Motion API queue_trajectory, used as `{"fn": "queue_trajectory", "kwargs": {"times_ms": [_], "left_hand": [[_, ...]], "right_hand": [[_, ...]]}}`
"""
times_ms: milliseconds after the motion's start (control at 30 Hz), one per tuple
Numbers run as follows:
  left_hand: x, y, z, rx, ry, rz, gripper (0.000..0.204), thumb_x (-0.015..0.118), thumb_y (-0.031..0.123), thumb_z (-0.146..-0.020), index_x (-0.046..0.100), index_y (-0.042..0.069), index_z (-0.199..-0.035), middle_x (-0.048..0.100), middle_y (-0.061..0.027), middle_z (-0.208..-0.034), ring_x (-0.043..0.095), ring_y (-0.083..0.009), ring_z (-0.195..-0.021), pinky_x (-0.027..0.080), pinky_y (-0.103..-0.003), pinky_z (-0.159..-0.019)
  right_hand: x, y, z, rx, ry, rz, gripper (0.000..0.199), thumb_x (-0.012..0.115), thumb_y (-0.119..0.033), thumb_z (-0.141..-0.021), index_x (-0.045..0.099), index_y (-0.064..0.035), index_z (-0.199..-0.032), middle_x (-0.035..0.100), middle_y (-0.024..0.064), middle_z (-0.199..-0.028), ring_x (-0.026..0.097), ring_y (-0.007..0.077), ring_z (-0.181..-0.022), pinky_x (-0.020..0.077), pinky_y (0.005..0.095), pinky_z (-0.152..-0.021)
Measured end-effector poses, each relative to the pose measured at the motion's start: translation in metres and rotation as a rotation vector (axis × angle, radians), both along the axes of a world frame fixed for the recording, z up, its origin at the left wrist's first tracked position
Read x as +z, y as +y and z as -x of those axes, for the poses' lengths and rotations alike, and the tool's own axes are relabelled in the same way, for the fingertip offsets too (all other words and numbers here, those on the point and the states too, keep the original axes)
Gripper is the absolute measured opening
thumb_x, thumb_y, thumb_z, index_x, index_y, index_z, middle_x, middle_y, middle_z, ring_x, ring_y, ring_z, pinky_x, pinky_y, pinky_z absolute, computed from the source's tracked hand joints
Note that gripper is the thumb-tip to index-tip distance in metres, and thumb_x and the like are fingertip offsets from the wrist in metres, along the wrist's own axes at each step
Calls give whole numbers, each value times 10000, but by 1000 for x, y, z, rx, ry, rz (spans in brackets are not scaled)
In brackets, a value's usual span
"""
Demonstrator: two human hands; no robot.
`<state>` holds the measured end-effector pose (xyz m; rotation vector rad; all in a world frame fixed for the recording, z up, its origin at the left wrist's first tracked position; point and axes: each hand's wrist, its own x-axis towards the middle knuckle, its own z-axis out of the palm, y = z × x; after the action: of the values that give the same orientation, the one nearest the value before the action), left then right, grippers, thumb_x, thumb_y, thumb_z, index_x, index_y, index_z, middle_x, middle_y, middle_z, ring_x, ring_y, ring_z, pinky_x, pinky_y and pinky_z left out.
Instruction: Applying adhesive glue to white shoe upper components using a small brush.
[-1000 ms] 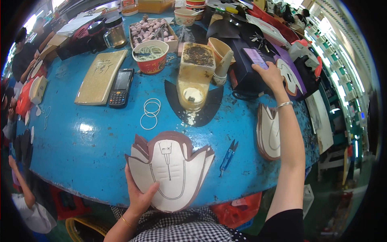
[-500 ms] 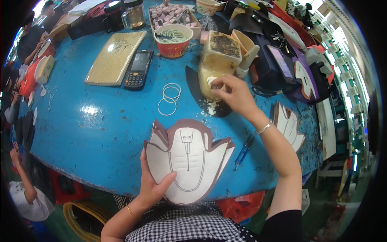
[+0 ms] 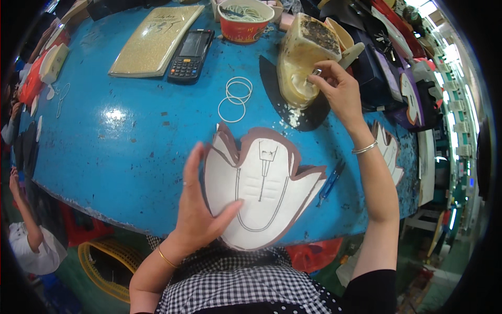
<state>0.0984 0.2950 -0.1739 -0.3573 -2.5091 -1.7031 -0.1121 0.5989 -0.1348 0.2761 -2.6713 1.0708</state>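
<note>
The white, brown-edged petal-shaped shoe upper (image 3: 261, 191) lies at the near edge of the blue surface (image 3: 130, 152), my left hand (image 3: 201, 209) gripping its left side. Beyond it, my right hand (image 3: 337, 86) pinches a brush in the yellowed glue pot (image 3: 303, 57); judging by this, gluing comes next.

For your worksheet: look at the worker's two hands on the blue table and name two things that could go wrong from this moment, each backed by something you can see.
1. The right hand reaches into the open, crusted glue tub; glue could drip onto the blue table or the rubber bands on the way back.
2. The left hand holds the stacked white shoe upper pieces by one edge, partly past the table's rim; the layers might slip out of line.
</note>
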Motion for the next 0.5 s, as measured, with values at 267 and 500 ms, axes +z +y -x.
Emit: {"fn": "queue_trajectory", "kwargs": {"times_ms": [267, 500], "left_hand": [[23, -12, -30, -372, 375, 276, 601, 883, 279, -731, 685, 155, -1285, 602, -48, -1404, 591, -273, -1226, 487, -394, -996], [21, -6, -40, -476, 371, 456, 588, 834, 298, -767, 663, 138, -1306, 599, -16, -1386, 571, -228, -1231, 471, -392, -1021]], "right_hand": [[3, 3, -4, 61, -69, -70, 252, 826, -186, -832, 736, -56, -1029, 635, -13, -893, 506, 84, -772, 439, 251, -700], [2, -2, -29, 91, -32, -84, 227, 836, -144, -815, 711, -37, -971, 567, -45, -867, 454, 80, -772, 402, 231, -690]]}}
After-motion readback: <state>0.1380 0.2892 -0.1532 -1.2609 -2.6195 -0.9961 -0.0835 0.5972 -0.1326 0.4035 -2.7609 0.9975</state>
